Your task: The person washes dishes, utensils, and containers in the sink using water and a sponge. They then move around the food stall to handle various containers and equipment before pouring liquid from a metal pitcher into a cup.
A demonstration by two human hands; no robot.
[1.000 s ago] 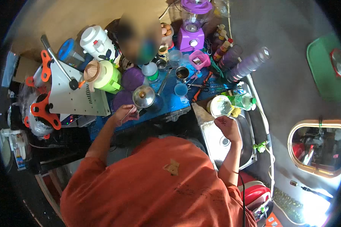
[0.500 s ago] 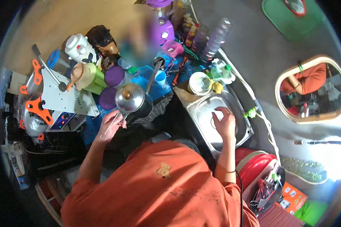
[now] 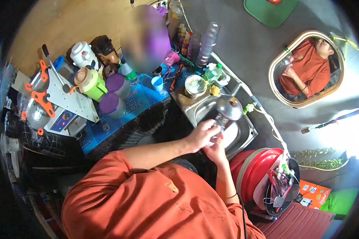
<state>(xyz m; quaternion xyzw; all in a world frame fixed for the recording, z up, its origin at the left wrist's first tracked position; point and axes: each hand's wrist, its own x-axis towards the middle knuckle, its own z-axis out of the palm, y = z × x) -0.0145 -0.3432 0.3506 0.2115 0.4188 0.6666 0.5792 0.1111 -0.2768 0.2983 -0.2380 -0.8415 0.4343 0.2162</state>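
Observation:
Over the near part of the steel sink (image 3: 243, 137), my left hand (image 3: 203, 137) is closed around the lower part of a shiny round metal lid-like piece (image 3: 230, 107). It has a brownish knob-like spot on top, and a shiny, narrower part runs down from it into my fingers. My right hand (image 3: 215, 151) is closed just below, touching the left, its fingers apparently on the same piece. My fingers hide the lower end. A white tub (image 3: 195, 86) and a yellow sponge (image 3: 214, 91) stand at the sink's far rim.
Left of the sink, a blue-covered table (image 3: 135, 99) bears purple-lidded tubs (image 3: 115, 83), a green pitcher (image 3: 95, 87), a light blue cup (image 3: 157, 83) and a white cup sealer (image 3: 66, 99). A blurred person (image 3: 145, 40) is beyond it. A red tub (image 3: 251, 171) is at my right.
My left hand has swung right from the table to the sink, bringing the shiny metal piece. My right hand has closed and met it. The view has turned slightly.

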